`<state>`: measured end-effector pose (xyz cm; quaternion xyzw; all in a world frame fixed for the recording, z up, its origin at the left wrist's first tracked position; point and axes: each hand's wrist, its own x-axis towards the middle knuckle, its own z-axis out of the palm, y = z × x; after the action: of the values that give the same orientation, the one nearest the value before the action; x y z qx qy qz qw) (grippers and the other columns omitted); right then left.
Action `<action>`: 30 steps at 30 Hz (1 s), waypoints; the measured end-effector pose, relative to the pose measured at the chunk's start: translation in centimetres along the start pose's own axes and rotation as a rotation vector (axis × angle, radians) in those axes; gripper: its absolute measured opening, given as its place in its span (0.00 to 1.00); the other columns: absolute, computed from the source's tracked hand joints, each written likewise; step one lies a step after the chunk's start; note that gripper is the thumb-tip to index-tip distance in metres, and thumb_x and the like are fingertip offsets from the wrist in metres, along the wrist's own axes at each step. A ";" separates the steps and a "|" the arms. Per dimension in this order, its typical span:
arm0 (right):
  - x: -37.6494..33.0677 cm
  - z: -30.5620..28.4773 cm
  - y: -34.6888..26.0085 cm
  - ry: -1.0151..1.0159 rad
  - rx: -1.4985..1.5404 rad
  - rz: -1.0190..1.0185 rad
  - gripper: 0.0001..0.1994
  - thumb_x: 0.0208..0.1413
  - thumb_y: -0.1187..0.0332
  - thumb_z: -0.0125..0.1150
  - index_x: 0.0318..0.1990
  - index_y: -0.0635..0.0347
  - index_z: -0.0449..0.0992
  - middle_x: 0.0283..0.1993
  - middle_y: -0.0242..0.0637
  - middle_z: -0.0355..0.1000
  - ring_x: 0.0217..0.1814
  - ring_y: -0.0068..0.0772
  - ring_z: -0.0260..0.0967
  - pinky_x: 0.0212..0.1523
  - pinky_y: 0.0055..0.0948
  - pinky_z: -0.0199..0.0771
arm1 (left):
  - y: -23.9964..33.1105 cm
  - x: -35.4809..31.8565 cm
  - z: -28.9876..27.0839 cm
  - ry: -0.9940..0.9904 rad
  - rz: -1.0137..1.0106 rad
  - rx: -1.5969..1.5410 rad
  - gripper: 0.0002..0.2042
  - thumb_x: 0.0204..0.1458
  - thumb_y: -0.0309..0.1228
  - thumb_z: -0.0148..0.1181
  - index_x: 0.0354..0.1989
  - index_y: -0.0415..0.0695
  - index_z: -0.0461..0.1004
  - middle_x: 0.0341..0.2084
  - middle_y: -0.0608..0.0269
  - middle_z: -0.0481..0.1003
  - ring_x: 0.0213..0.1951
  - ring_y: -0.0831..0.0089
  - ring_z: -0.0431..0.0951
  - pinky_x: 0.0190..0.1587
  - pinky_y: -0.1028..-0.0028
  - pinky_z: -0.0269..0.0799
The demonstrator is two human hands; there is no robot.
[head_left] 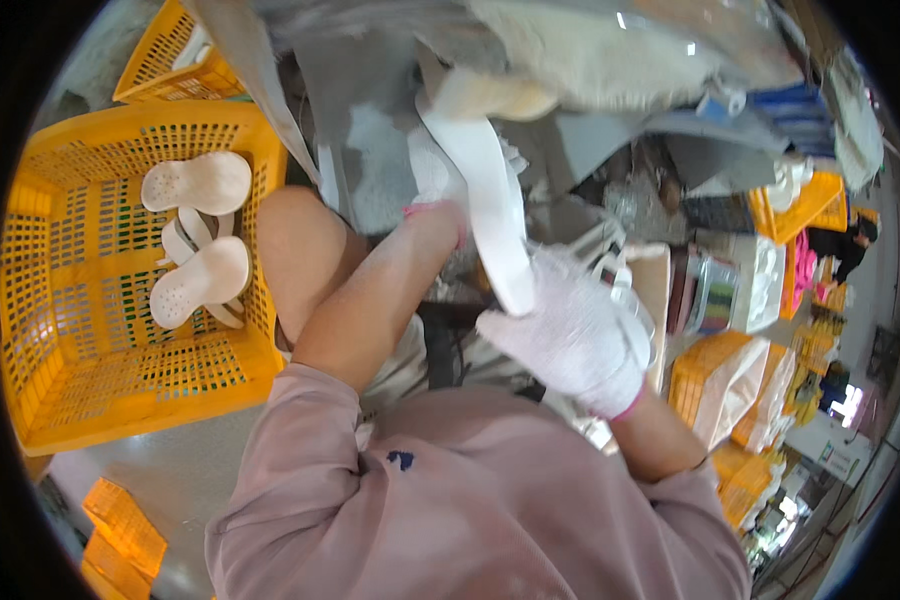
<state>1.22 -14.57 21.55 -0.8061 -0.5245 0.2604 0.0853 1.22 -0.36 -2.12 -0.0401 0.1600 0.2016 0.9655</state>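
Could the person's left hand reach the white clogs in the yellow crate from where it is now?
Probably yes. The yellow crate is open-topped on the person's left, the white clogs lie uncovered, and nothing blocks the way. But the left hand now holds the white strip along with the right hand.

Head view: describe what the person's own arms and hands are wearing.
Both hands wear white knit gloves with pink cuffs: the right hand and the left hand. The forearms are bare below the pushed-up sleeves of a dusty-pink sweatshirt with a small dark mark.

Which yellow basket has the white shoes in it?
The big yellow basket on the person's left, beside their knee. Two white shoes with little holes lie inside. The smaller yellow basket behind it shows no such shoes.
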 end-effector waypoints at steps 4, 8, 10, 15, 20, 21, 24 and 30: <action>3.7 -0.7 1.5 0.067 -0.359 -0.421 0.12 0.50 0.66 0.64 0.41 0.60 0.77 0.36 0.51 0.75 0.39 0.56 0.78 0.36 0.49 0.78 | 0.8 -0.2 2.3 -0.020 0.356 0.266 0.24 0.71 0.51 0.45 0.62 0.45 0.72 0.53 0.57 0.78 0.56 0.58 0.78 0.62 0.57 0.74; -2.4 2.1 3.6 0.098 0.143 -0.042 0.18 0.50 0.63 0.68 0.47 0.62 0.79 0.38 0.52 0.77 0.43 0.56 0.78 0.46 0.44 0.78 | -1.5 -3.8 3.7 0.147 0.210 0.004 0.30 0.72 0.58 0.41 0.66 0.47 0.72 0.58 0.60 0.78 0.59 0.61 0.76 0.65 0.61 0.71; -6.9 4.5 8.4 0.145 0.247 0.066 0.20 0.53 0.62 0.68 0.52 0.62 0.80 0.44 0.51 0.78 0.49 0.52 0.77 0.52 0.42 0.77 | -3.1 -5.1 3.8 0.021 0.285 0.032 0.31 0.72 0.60 0.41 0.65 0.45 0.73 0.58 0.61 0.79 0.59 0.62 0.76 0.67 0.63 0.69; -12.3 9.0 15.3 0.165 1.434 0.421 0.21 0.65 0.62 0.61 0.61 0.65 0.78 0.58 0.48 0.79 0.61 0.41 0.76 0.64 0.39 0.75 | -3.1 -5.7 4.6 0.063 0.402 0.410 0.23 0.73 0.49 0.49 0.61 0.44 0.75 0.54 0.60 0.80 0.55 0.61 0.79 0.62 0.65 0.74; -10.3 8.9 11.4 0.190 1.363 0.269 0.34 0.49 0.55 0.83 0.59 0.68 0.78 0.54 0.38 0.80 0.56 0.33 0.77 0.61 0.30 0.75 | -0.2 -6.1 4.0 0.044 0.387 0.517 0.23 0.72 0.45 0.49 0.67 0.43 0.70 0.61 0.58 0.76 0.62 0.58 0.75 0.68 0.61 0.68; -10.8 8.8 11.2 0.292 1.169 0.288 0.33 0.45 0.56 0.85 0.56 0.65 0.79 0.51 0.37 0.80 0.53 0.32 0.77 0.58 0.27 0.75 | -0.3 -6.2 3.6 0.046 0.299 0.491 0.26 0.71 0.47 0.50 0.69 0.42 0.68 0.63 0.56 0.75 0.63 0.59 0.74 0.68 0.61 0.68; -16.1 9.3 13.5 0.581 1.048 0.442 0.28 0.54 0.57 0.78 0.57 0.64 0.79 0.49 0.35 0.80 0.50 0.33 0.78 0.55 0.34 0.78 | -2.6 -6.2 2.5 0.175 0.123 0.992 0.39 0.66 0.62 0.55 0.73 0.41 0.65 0.61 0.48 0.75 0.57 0.62 0.78 0.63 0.62 0.71; -18.6 16.0 35.3 0.558 -0.014 0.679 0.22 0.64 0.67 0.59 0.65 0.60 0.73 0.59 0.38 0.75 0.60 0.40 0.72 0.63 0.40 0.71 | -5.9 -4.4 4.4 0.051 -0.143 1.476 0.34 0.70 0.60 0.49 0.63 0.38 0.76 0.52 0.54 0.81 0.49 0.66 0.82 0.55 0.68 0.75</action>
<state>15.53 -48.66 -0.38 -0.9729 -0.1883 0.0421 0.1278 1.07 -6.83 3.56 0.6043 0.2735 -0.0228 0.7480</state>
